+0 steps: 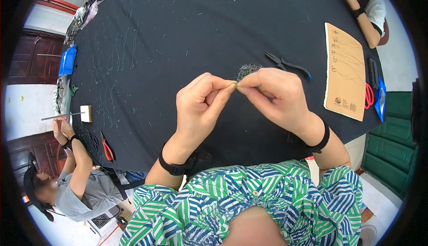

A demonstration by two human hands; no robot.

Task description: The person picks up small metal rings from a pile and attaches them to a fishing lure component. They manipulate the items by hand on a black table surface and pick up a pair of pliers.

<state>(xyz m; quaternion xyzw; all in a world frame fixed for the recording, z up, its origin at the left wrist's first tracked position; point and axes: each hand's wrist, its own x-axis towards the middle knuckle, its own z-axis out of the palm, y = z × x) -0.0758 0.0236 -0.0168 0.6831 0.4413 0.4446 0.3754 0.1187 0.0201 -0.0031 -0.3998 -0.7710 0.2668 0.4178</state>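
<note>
My left hand (203, 101) and my right hand (276, 95) meet fingertip to fingertip above the dark cloth. Each is closed in a pinch of thumb and forefinger. Something tiny and greenish shows where the tips touch, too small to name. Just beyond my right fingers lies a small heap of thin, curled dark wire-like pieces (248, 70). Pliers with dark blue-tipped handles (289, 64) rest on the cloth to the right of that heap, jaws pointing away to the left.
A brown notebook (343, 90) with thin strands on its cover lies at the right, beside red-handled scissors (369, 96). Fine green threads (118, 45) and snippets scatter over the black cloth (178, 36). Red-handled pliers (107, 148) lie left, near a co-worker holding a thin rod (67, 115).
</note>
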